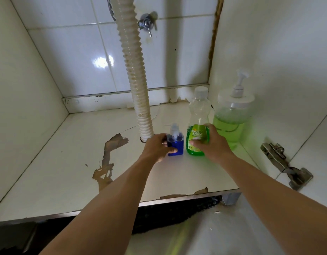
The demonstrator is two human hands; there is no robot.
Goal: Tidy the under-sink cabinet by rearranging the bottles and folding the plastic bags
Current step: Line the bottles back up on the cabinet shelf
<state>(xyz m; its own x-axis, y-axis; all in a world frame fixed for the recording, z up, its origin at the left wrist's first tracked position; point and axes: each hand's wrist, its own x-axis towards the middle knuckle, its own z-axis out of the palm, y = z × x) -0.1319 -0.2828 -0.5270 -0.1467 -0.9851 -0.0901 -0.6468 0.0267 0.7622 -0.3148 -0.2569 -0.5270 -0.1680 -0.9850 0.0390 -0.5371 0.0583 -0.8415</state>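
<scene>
A small blue pump bottle (176,143) stands upright on the cabinet floor (67,162), just right of the drain hose. My left hand (156,147) grips it from the left, thumb across its front. Right beside it stands a clear bottle of green liquid (198,122) with a white cap and green label. My right hand (212,142) holds its lower body from the right. Behind that, against the right wall, sits a large pump dispenser (232,115) about half full of green liquid. No plastic bags are in sight.
A ribbed white drain hose (135,76) runs down from above into the floor beside the blue bottle. A metal valve (147,23) sticks out of the tiled back wall. The floor's laminate is peeling at left and front. A door hinge (286,166) is on the right panel.
</scene>
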